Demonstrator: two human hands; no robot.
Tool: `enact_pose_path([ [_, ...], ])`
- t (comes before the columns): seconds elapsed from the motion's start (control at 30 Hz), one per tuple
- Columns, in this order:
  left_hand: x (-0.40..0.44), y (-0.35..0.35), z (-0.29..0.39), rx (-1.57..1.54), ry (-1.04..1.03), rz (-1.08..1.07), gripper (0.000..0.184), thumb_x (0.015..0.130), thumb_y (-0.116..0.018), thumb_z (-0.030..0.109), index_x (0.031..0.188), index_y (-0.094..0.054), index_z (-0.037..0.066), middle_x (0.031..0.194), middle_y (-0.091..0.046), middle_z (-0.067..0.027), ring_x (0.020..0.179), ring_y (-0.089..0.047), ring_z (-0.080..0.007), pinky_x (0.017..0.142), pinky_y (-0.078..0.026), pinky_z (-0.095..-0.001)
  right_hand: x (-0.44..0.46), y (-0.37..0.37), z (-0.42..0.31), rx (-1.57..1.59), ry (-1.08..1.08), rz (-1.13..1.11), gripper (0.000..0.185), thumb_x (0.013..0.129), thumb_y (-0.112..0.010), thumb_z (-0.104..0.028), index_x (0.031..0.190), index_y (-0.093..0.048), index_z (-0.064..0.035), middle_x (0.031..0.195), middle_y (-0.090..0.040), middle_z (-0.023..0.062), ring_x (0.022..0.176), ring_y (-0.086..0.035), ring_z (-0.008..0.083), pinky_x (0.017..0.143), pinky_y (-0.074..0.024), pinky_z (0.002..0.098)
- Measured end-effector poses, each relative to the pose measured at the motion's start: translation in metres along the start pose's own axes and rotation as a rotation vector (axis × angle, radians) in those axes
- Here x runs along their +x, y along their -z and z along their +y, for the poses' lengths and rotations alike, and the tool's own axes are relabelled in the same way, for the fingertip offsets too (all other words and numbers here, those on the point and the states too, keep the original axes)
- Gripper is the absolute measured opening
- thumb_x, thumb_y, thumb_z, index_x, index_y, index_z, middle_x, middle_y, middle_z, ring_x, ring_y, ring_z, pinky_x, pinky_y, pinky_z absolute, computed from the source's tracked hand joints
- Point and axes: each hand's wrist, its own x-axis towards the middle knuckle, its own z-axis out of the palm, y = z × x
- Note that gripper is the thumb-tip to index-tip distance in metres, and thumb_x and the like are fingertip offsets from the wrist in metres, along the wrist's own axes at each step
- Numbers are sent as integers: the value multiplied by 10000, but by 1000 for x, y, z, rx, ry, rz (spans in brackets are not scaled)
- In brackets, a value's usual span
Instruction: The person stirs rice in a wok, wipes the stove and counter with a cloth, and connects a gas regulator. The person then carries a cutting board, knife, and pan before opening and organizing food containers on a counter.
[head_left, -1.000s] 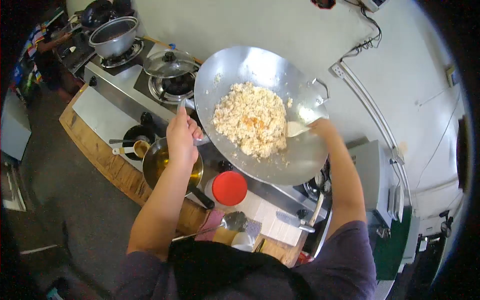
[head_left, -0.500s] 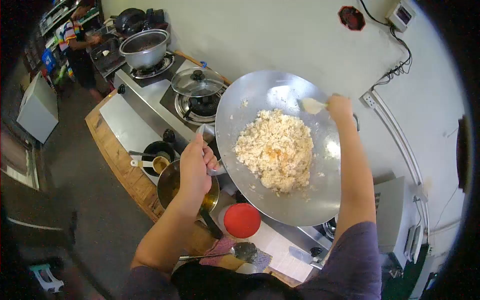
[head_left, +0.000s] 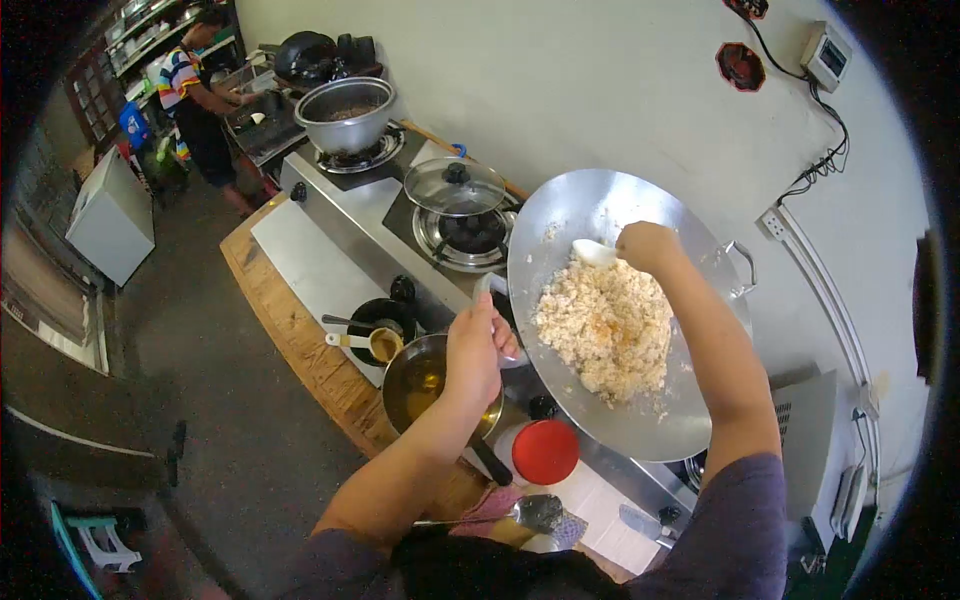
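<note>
A large metal wok (head_left: pixel 540 215) stands tilted toward me on the stove, holding a mound of pale, crumbly, rice-like food (head_left: pixel 605 330) with an orange-brown patch. My left hand (head_left: pixel 478 345) is closed around the wok's handle (head_left: pixel 515 358) at its near left side. Over the wok, my right hand (head_left: pixel 648 246) grips a white spoon (head_left: pixel 594 252), its bowl at the upper edge of the mound. The spoon's handle is hidden in my fingers. Below my left forearm sits a saucepan (head_left: pixel 425 385) with yellow liquid that looks like oil.
A red-lidded jar (head_left: pixel 545 452) and a metal turner (head_left: pixel 538 512) lie close to me. Left of the wok are a glass lid (head_left: pixel 455 187), a small black bowl (head_left: pixel 375 318) with a measuring cup (head_left: pixel 384 344), and a large pot (head_left: pixel 345 115). Another person (head_left: pixel 200 110) stands far left.
My right hand has brought the spoon from the wok's bare right wall leftward to the top edge of the food. My left hand still grips the handle. The whole view has shifted.
</note>
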Motion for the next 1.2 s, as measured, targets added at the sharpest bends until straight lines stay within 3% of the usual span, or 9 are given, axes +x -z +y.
enact_pose_path([
  [0.17,3,3,-1,-60,15,-95,309,999,-453,348,832,-425,89,617,-374,-19,544,-394,-155,525,-368,-311,-49,42,-4,197,-231,-58,227,819,-596,-237,973,-725,-131,956,-697,104,905,-655,306,801,-511,417],
  [0.2,4,5,-2,-77,8,-108,309,1000,-452,347,834,-427,87,620,-380,-22,549,-399,-158,530,-373,-314,-20,-44,16,111,-165,-33,249,815,-581,-237,961,-719,-90,962,-694,120,910,-654,315,804,-507,420],
  [0.27,-1,6,4,-41,53,-123,292,998,-456,343,866,-426,84,644,-415,-36,579,-439,-181,554,-404,-327,-19,-70,7,62,-101,-70,265,801,-571,-250,923,-715,-64,918,-695,146,880,-663,320,783,-510,425],
  [0.47,10,12,1,-34,75,-168,324,994,-453,377,881,-404,77,645,-465,-44,544,-498,-183,535,-455,-329,-74,71,-89,191,-169,-159,236,770,-560,-193,853,-709,-30,814,-685,192,794,-673,334,740,-514,431],
  [0.63,7,9,4,-54,113,-172,306,1000,-444,358,879,-403,80,655,-458,-41,558,-490,-179,536,-457,-338,-49,11,-114,116,-165,-64,237,762,-559,-166,875,-713,-25,872,-703,169,738,-686,291,692,-530,418],
  [0.73,6,11,5,-43,116,-196,304,1000,-443,357,879,-407,80,659,-465,-41,556,-496,-182,537,-460,-345,-24,39,-84,185,-138,-506,215,771,-610,-151,895,-708,-5,877,-710,142,728,-695,236,659,-538,396],
  [0.93,4,12,10,-28,111,-198,327,999,-448,351,840,-419,67,660,-494,-62,567,-532,-201,533,-466,-341,-58,81,-126,241,-135,-575,195,761,-644,-126,909,-712,-18,890,-716,111,818,-693,220,728,-526,410],
  [0.97,6,15,9,-18,125,-218,321,997,-453,351,878,-444,54,686,-504,-55,607,-547,-205,575,-484,-333,-64,65,-129,4,-81,-580,210,781,-660,-155,919,-705,-3,891,-715,119,789,-695,201,712,-533,386],
  [1.2,-19,59,54,391,177,-293,401,976,-505,288,1288,-499,36,1109,-611,-112,988,-600,-227,837,-501,-377,-164,69,-51,681,-484,-376,211,826,-631,-218,902,-711,-38,845,-715,109,743,-685,218,694,-523,391],
])
